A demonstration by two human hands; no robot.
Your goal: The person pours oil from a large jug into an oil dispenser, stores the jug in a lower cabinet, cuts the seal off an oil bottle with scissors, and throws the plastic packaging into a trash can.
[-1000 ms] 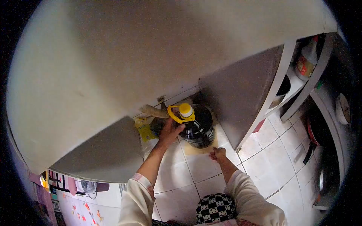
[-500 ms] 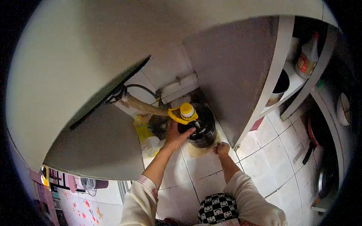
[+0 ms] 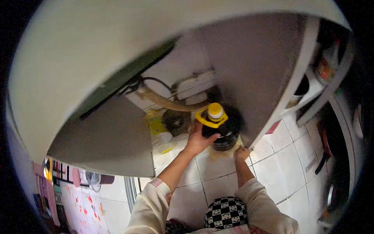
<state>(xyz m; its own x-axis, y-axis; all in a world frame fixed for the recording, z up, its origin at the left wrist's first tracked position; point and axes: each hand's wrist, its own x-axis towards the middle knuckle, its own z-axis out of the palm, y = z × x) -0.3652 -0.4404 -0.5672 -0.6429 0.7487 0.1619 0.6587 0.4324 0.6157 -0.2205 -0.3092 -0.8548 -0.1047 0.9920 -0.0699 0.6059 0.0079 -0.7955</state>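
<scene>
A large dark bottle (image 3: 227, 140) with a yellow cap (image 3: 215, 109) and yellow carrying handle (image 3: 206, 121) stands on the floor under the counter, close to the right-hand panel. My left hand (image 3: 198, 140) grips its left side, thumb across the front and fingers partly hidden behind. My right hand (image 3: 242, 154) is closed low down, beside the bottle's base and the panel's front corner. What its fingers hold, if anything, cannot be made out. A tan patch (image 3: 222, 155) shows on the floor in front of the bottle.
A thick drain hose (image 3: 167, 102) curves down behind the bottle. Left of it lies a yellow-labelled clear container (image 3: 157, 126). The grey panel (image 3: 253, 70) bounds the right side. Shelves on the right hold a bottle (image 3: 328, 64) and a dark pot (image 3: 300, 89).
The whole view has shifted, with surroundings now further right. The dark bottle and my left hand have moved slightly right, nearer the panel. My right hand stays closed by the panel corner.
</scene>
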